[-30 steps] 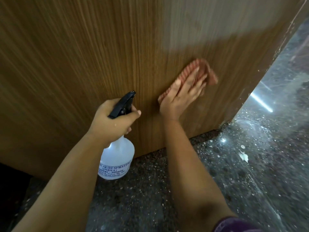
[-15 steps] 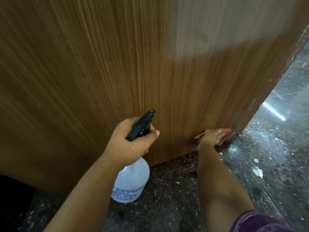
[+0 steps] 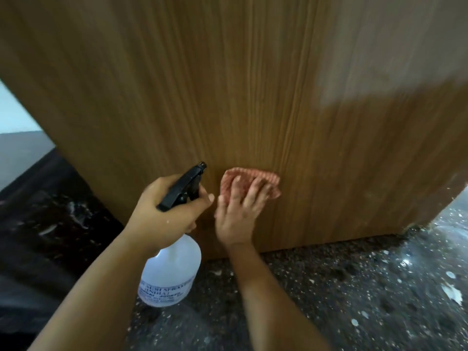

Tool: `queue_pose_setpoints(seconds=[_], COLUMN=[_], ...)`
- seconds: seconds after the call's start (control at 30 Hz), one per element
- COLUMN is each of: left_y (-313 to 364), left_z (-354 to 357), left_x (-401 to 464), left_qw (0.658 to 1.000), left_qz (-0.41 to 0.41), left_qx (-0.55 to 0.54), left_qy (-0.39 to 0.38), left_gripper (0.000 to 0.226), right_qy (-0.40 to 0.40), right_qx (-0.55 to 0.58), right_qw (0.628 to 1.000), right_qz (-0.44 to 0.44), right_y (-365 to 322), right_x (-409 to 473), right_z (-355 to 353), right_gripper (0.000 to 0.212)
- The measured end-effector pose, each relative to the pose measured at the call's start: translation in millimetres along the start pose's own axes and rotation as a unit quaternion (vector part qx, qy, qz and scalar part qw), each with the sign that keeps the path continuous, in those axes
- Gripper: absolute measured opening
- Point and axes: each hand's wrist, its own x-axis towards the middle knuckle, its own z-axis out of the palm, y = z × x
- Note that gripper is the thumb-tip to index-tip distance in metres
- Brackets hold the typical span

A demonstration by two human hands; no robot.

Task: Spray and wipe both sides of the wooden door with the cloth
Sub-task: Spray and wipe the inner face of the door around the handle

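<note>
The wooden door [image 3: 253, 97] fills most of the view, its bottom edge just above the floor. My right hand [image 3: 236, 214] presses a reddish striped cloth [image 3: 253, 179] flat against the door's lower part, fingers spread over it. My left hand [image 3: 164, 211] grips the neck and black trigger head of a translucent white spray bottle [image 3: 171, 272], held just left of the cloth with its nozzle pointing at the door.
Dark speckled stone floor [image 3: 354, 300] with pale flecks and paint spots lies below the door. The door's right edge [image 3: 453, 196] is chipped and pale. A darker floor strip [image 3: 50, 211] and a light wall [image 3: 15, 115] show at left.
My right hand with the cloth has moved from the door's bottom right corner up and left, close beside the bottle. Before that it swept down from higher up. The view has shifted left.
</note>
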Motion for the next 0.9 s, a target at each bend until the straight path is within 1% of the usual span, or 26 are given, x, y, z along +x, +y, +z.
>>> queue_pose_setpoints(seconds=[0.03,0.07,0.13,0.2,0.23,0.27,0.37,0.4,0.53,0.57,0.63,0.7,0.73,0.77,0.8,0.83,0.9], left_y=[-1,-3,1,7,9,15,27,32,59,65,83,101,109,121,130,141,163], left_z=[-7,-12,-23,-30,-33,-39,-57,-62,-103,-112,-134,-153,-162,-173,-181,-192,-205], left_x=[0,1,0,-2,-4,-7,-13,-15,-17,-16,-18,-18,-18,-19,-19,-19,-20], left_qw=[1.000,1.000,1.000,1.000,0.999,0.999,0.997,0.996,0.994,0.993,0.989,0.986,0.984,0.981,0.978,0.975,0.970], left_qz=[-0.005,0.001,0.001,0.001,-0.008,-0.012,-0.006,-0.007,0.008,0.013,0.036,0.057,0.068,0.086,0.101,0.119,0.146], left_qx=[0.001,0.000,-0.008,-0.011,-0.013,-0.021,-0.050,-0.053,-0.055,-0.058,-0.070,-0.072,-0.072,-0.073,-0.073,-0.068,-0.058], left_qy=[0.003,0.008,0.017,0.026,0.034,0.044,0.065,0.069,0.099,0.106,0.123,0.142,0.150,0.160,0.167,0.175,0.187], left_gripper=[0.014,0.015,0.018,0.019,0.018,0.016,0.013,0.015,0.022,0.021,0.020,0.021,0.021,0.022,0.024,0.027,0.030], right_qy=[-0.005,0.007,0.031,0.036,0.029,0.015,-0.038,-0.053,-0.055,-0.059,-0.065,-0.063,-0.053,-0.038,-0.024,-0.003,0.052], right_qx=[-0.015,-0.026,-0.026,-0.008,-0.011,-0.018,-0.048,-0.059,-0.051,-0.060,-0.073,-0.093,-0.099,-0.095,-0.083,-0.063,0.001], right_qw=[0.999,0.997,0.997,0.998,0.999,0.998,0.981,0.975,0.968,0.960,0.930,0.898,0.891,0.893,0.904,0.919,0.953], right_qz=[-0.042,-0.077,-0.066,-0.048,-0.044,-0.065,-0.184,-0.206,-0.238,-0.265,-0.353,-0.425,-0.439,-0.439,-0.420,-0.388,-0.298], right_y=[6,10,-2,-29,-39,-48,-49,-46,-54,-59,-77,-101,-114,-131,-145,-164,-197], right_x=[18,42,95,129,135,139,135,132,140,142,158,182,195,209,222,237,267], right_z=[-11,-21,-44,-58,-61,-64,-64,-64,-72,-73,-75,-77,-79,-84,-89,-95,-110], right_gripper=[0.068,0.063,0.057,0.058,0.060,0.062,0.064,0.062,0.052,0.050,0.049,0.060,0.064,0.066,0.066,0.064,0.055])
